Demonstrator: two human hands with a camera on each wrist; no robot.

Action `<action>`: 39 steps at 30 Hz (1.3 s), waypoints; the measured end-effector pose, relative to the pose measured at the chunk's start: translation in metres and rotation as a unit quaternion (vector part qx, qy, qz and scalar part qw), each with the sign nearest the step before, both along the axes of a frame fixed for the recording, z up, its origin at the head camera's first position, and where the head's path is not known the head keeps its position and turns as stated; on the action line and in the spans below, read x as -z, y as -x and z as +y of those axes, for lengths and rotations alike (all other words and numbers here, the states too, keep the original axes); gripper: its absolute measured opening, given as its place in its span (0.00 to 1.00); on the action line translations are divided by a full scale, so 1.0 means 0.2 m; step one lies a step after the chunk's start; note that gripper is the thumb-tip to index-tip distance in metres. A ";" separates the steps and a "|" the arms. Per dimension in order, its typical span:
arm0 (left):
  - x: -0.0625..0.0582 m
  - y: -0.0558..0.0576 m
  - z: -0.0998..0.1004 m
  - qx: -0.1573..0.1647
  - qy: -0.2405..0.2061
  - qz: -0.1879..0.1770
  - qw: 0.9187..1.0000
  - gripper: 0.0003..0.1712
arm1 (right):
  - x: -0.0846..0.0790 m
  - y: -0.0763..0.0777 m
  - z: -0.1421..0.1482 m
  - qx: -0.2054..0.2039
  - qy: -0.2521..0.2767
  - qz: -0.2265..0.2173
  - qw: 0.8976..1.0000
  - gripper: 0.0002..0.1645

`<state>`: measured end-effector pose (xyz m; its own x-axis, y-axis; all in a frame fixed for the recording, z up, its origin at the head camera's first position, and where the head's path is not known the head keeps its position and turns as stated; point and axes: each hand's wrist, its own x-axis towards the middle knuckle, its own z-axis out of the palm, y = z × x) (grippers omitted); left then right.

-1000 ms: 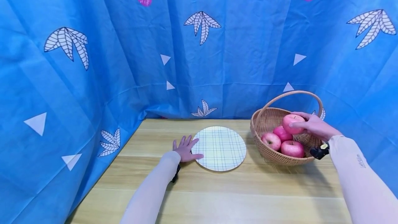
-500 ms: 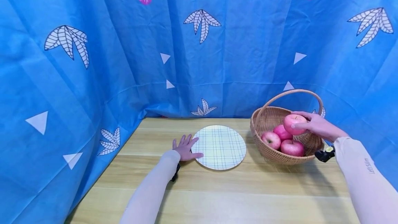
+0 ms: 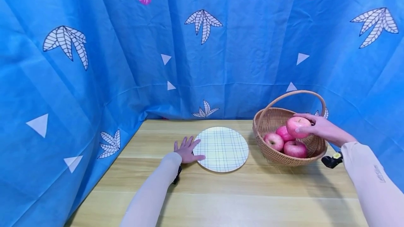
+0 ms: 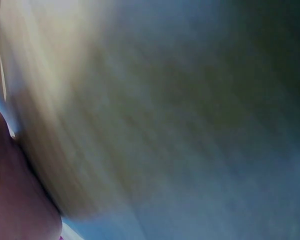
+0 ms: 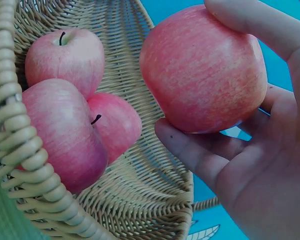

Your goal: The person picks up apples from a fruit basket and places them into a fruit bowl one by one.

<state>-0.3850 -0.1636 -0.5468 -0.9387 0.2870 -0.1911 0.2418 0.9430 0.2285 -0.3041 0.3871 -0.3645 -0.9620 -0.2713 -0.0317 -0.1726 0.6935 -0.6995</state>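
Observation:
My right hand point(image 3: 325, 129) grips a pink-red apple point(image 3: 298, 126), thumb on one side and fingers on the other. In the right wrist view this apple point(image 5: 205, 72) is held above the basket's interior, apart from the other fruit. Three more apples point(image 5: 65, 132) lie in the wicker basket point(image 3: 277, 155). On the left, my left hand point(image 3: 188, 152) lies with spread fingers at the left rim of a round plate point(image 3: 221, 150) with a thin grid pattern; its thumb and a fingertip overlap the rim. The left wrist view is mostly blurred tabletop, with part of the hand point(image 4: 20, 195) at its edge.
The basket's arched handle point(image 3: 293, 92) rises over the fruit. Both plate and basket stand on a light wooden table point(image 3: 227, 206). A blue patterned curtain point(image 3: 202, 66) hangs behind the table and along its left side.
The right hand has shifted slightly to the right with the apple in its grip, and the wrist has turned a little. The left hand and plate stay in place.

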 end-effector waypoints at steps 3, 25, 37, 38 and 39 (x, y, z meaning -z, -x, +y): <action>-0.01 0.00 0.00 0.000 -0.004 -0.003 1.000 0.64 | -0.01 -0.02 -0.01 -0.002 -0.004 0.003 1.000 0.43; -0.03 -0.01 0.01 0.008 -0.005 -0.009 1.000 0.64 | -0.06 -0.14 -0.21 -0.020 -0.001 0.033 0.999 0.38; 0.00 0.00 0.00 0.004 -0.005 -0.005 1.000 0.64 | -0.06 -0.17 -0.29 -0.038 0.038 0.024 0.998 0.40; -0.01 -0.01 0.00 0.003 -0.006 -0.005 1.000 0.64 | -0.05 -0.17 -0.30 -0.037 0.040 0.023 0.998 0.41; -0.01 -0.01 0.00 0.003 -0.007 -0.006 1.000 0.64 | -0.05 -0.18 -0.30 -0.037 0.041 0.025 0.998 0.41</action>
<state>-0.3834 -0.1634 -0.5452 -0.9344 0.2960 -0.1981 0.2456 0.9382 0.2438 -0.2686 0.3268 -0.3542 -0.9392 -0.3408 0.0416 -0.2573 0.6184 -0.7425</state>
